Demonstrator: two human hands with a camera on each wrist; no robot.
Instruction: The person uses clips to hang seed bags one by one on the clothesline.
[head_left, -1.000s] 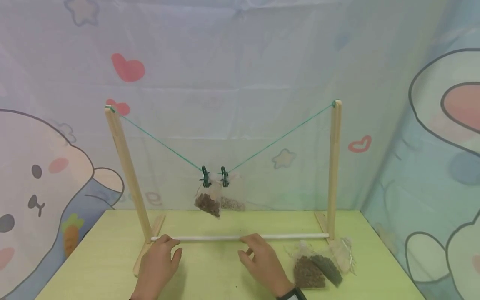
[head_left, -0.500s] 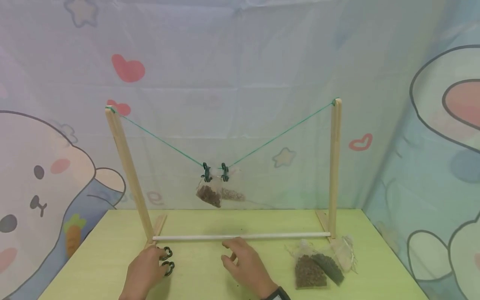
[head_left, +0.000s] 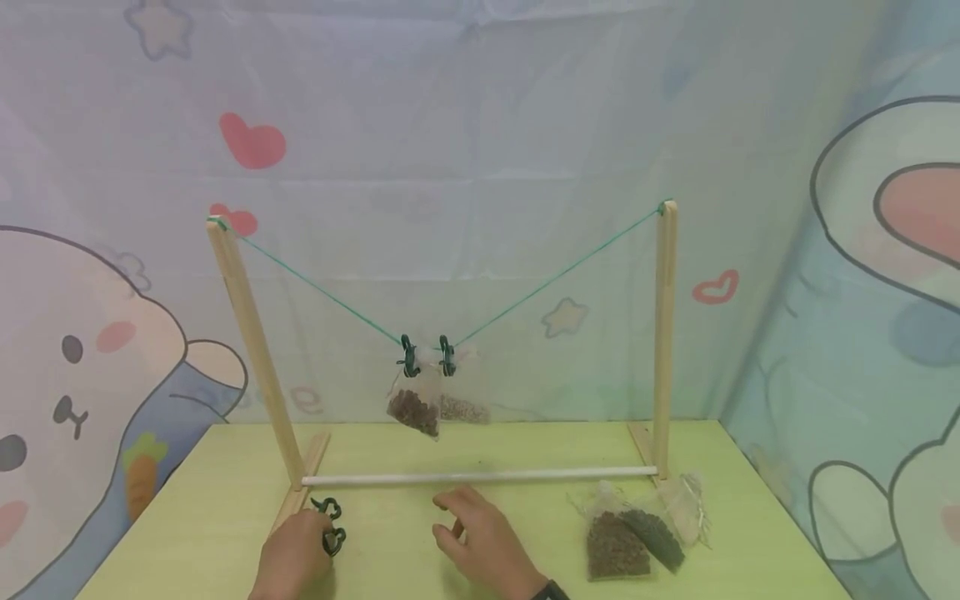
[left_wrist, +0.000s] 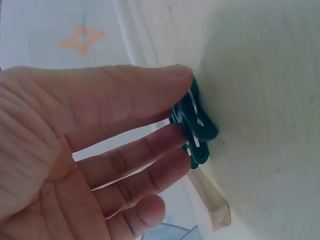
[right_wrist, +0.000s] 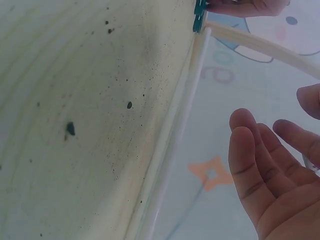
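The left hand (head_left: 292, 557) lies on the table (head_left: 210, 517) with straight fingers (left_wrist: 165, 142) touching two dark green plastic clips (head_left: 331, 527), small curly-looped things just in front of the rack's (head_left: 258, 358) left foot; nothing is pinched. The right hand (head_left: 480, 546) rests loose and empty on the pale yellow-green wood-grain top, fingers relaxed, just in front of the rack's thin white base rod (head_left: 480, 477). The rack is two bare wooden posts joined by that rod, with a green cord (head_left: 322, 292) sagging between their tops. At the cord's low point two more clips (head_left: 426, 356) hold sheer mesh pouches (head_left: 423, 404) of brown granules. By the rack's right foot lie more mesh pouches (head_left: 633, 537), dark-filled and crinkled.
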